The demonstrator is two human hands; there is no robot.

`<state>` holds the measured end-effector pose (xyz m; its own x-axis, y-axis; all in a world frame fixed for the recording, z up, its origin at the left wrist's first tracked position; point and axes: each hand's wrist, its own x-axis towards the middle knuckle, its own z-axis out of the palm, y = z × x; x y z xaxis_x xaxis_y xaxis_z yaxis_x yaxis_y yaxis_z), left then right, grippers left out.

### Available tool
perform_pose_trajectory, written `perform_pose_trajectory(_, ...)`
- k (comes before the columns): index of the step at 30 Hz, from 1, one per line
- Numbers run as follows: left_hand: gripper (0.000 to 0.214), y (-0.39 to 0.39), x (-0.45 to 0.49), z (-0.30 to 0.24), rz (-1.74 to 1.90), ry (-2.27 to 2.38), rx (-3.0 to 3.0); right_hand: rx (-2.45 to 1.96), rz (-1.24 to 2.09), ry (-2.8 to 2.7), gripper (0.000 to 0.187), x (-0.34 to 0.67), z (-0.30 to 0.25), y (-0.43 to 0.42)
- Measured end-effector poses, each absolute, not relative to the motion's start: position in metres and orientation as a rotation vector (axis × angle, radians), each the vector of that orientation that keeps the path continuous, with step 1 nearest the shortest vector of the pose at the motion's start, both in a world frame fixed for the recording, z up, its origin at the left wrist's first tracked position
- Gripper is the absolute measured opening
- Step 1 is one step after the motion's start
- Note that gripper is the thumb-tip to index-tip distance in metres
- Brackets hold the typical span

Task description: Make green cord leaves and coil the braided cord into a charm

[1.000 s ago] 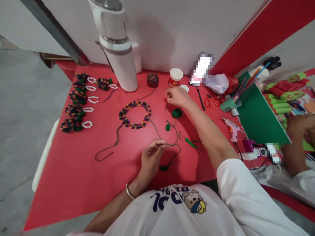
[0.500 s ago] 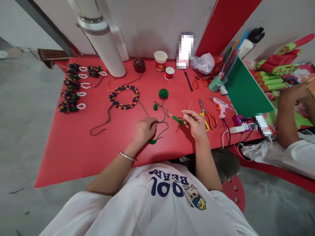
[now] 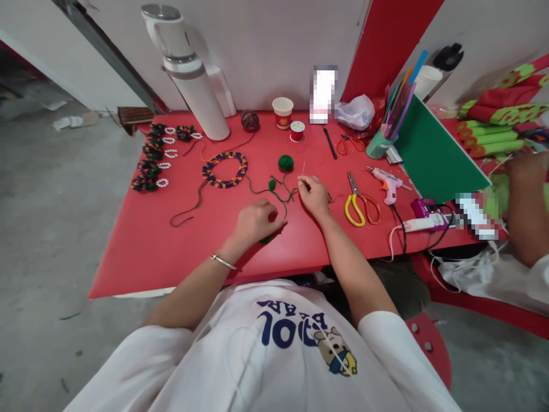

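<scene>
My left hand [image 3: 256, 220] rests curled on the red table [image 3: 141, 252], pinching the dark green yarn [image 3: 281, 197] beside a small green crocheted piece [image 3: 266, 238]. My right hand [image 3: 314, 194] is closed, pinching a thin pale needle-like stick [image 3: 303, 169] that points upward, close to the same yarn. A green yarn ball [image 3: 285, 162] sits just beyond my hands. A multicoloured crocheted ring [image 3: 225, 169] with a brown cord lies to the left.
Yellow and orange scissors [image 3: 358, 203], a pink glue gun [image 3: 387, 183], a power strip [image 3: 422, 223], a white flask [image 3: 193, 74], a paper cup [image 3: 283, 111], a thread spool [image 3: 297, 130], several beaded crochet pieces [image 3: 150, 157]. Another person's arm [image 3: 525, 206] at right.
My right hand came back from the far side of the table with the thin stick and moved left toward the yarn near my left hand. The camera view shifted.
</scene>
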<state>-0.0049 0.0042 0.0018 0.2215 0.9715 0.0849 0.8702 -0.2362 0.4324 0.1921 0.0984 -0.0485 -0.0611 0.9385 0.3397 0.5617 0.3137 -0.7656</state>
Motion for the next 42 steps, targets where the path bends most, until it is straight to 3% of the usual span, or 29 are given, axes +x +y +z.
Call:
perform_pose_trajectory(4,0.007,0.009,0.009,0.003,0.454,1.723,2.177,-1.318,0.495,-1.666,0.025,0.193,-0.043,0.111)
perform_pose_trajectory(8,0.012,0.021,-0.001,-0.004,0.813,1.483,1.469,-1.166,0.545,-1.569,0.03,0.187,-0.034,0.099)
perform_pose_trajectory(13,0.029,0.027,-0.02,-0.005,1.058,1.118,0.722,-1.096,1.062,-1.361,0.033,0.18,-0.026,0.087)
perform_pose_trajectory(19,0.038,0.025,-0.023,0.007,1.13,0.991,0.719,-0.99,1.584,-1.091,0.031,0.185,-0.016,0.09)
perform_pose_trajectory(26,0.044,0.015,-0.016,0.013,1.054,0.932,0.892,-0.918,2.088,-1.138,0.034,0.188,-0.008,0.084)
perform_pose_trajectory(33,0.043,0.011,-0.003,0.003,0.955,1.003,0.927,-0.851,1.958,-1.079,0.031,0.195,-0.006,0.086)
perform_pose_trajectory(42,0.038,0.019,-0.002,0.011,1.223,1.061,0.787,-0.825,1.903,-0.99,0.03,0.194,-0.004,0.086)
